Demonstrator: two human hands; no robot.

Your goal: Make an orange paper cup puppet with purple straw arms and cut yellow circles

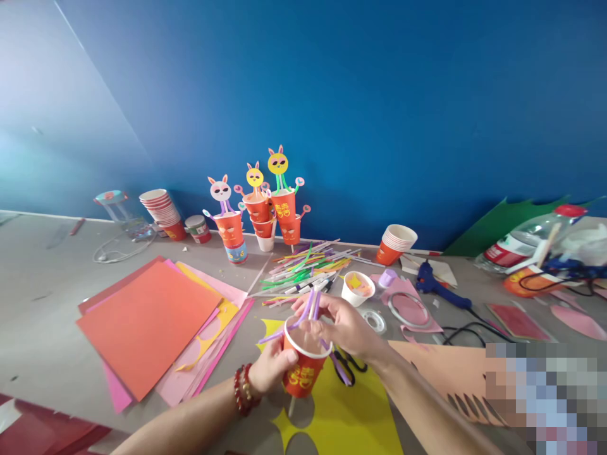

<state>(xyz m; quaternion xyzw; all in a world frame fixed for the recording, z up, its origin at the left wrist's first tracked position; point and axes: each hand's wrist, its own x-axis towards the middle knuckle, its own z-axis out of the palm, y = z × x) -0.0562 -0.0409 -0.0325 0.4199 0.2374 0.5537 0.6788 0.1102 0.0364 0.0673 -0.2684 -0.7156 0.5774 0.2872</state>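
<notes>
My left hand [274, 368] is wrapped round the side of a red paper cup [303, 374] with yellow characters on it. Purple straws [309, 306] stand up out of the cup's mouth, and others stick out at its sides. My right hand [342, 323] reaches over the rim, its fingers closed round the upright straws. Below the cup a pale stick [292, 406] pokes out. Cut yellow paper [351, 411] lies underneath, with black-handled scissors [353, 365] partly hidden behind my right hand.
Finished cup figures with rabbit faces [277, 163] stand by the blue wall. Loose straws [308, 272] are heaped before them. Coloured sheets [152, 325] lie left. To the right are a white cup [358, 289], stacked cups [397, 243], a blue glue gun [441, 289] with its cord, and a bottle [526, 240].
</notes>
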